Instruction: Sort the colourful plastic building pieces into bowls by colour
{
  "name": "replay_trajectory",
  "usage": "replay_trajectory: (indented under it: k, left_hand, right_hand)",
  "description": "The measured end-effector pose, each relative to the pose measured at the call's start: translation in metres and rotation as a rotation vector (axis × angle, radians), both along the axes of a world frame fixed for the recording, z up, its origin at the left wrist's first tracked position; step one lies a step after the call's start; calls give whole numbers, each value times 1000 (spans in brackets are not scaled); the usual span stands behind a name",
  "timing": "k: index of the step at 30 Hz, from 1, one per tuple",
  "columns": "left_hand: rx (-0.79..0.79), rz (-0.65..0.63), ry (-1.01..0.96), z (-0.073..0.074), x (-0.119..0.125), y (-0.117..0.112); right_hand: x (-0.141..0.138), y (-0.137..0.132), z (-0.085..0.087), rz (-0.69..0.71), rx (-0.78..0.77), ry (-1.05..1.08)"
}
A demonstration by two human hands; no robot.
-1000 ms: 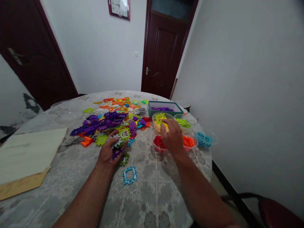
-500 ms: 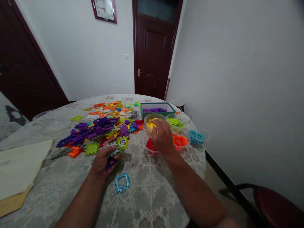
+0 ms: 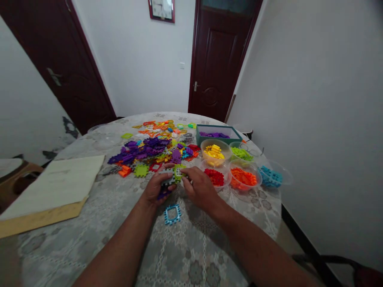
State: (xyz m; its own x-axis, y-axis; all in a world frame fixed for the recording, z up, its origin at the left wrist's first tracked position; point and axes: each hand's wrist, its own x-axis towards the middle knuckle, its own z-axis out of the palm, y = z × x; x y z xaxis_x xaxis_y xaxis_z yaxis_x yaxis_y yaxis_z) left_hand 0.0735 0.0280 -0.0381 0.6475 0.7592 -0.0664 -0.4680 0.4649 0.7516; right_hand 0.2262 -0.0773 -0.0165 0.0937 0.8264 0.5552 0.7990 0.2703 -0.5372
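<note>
My left hand (image 3: 155, 186) is closed around several interlocking plastic building tiles. Among them are a grey tile (image 3: 166, 174) and, under the fingers, a purple one (image 3: 163, 194). A lime-green tile (image 3: 177, 172) with a white window insert sticks out on the right of this bunch. My right hand (image 3: 199, 185) has its thumb and fingers closed at that green tile's right edge. On the tablecloth just below the hands lies a light-blue square frame tile (image 3: 172, 215). Behind them is a heap of mixed tiles, mostly purple (image 3: 143, 149).
Clear bowls hold yellow (image 3: 214, 152), red (image 3: 216, 177), orange (image 3: 243, 176), lime-green (image 3: 241, 153) and blue pieces (image 3: 271, 176). A teal box (image 3: 203, 141) with purple pieces stands behind them. Cream paper or board (image 3: 56, 185) lies at left. Glasses (image 3: 251, 149) rest near the right edge.
My right hand has come left from the bowl of yellow pieces to the green tile at my left hand. The camera view has turned left.
</note>
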Motion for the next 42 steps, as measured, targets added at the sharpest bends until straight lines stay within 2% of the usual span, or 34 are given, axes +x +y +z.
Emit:
replay_trajectory:
  k: [7,11,15,20,24,26,28,32,37,39,42]
  left_hand:
    - [-35,20,-23,-6,0,3]
    - [-66,41,-34,-3,1,4]
    - [-130,39,43,-1,3,6]
    - [-149,60,77,0,6,9]
    - [-146,49,105,0,7,11]
    - [-139,46,119,0,7,11]
    - [-135,50,120,1,7,10]
    - [-141,52,130,8,7,7]
    - [-168,-16,120,12,4,3]
    - [-184,-58,82,11,3,2]
    - [-232,-128,59,6,3,0]
  right_hand:
    - [6,-4,14,-32,16,123]
    - [26,-8,26,-127,82,100]
    - [71,-4,30,-346,137,83]
    - [139,-3,17,-735,174,9]
    - [161,-6,11,-889,108,-36]
    - [155,-5,14,-867,87,-40]
    - [136,-3,20,-765,134,-50]
    - [76,0,28,-394,254,-99]
    - [7,-4,16,-10,145,-215]
    - [-6,-6,9,54,93,-229]
    - [-11,-6,-1,53,50,-206]
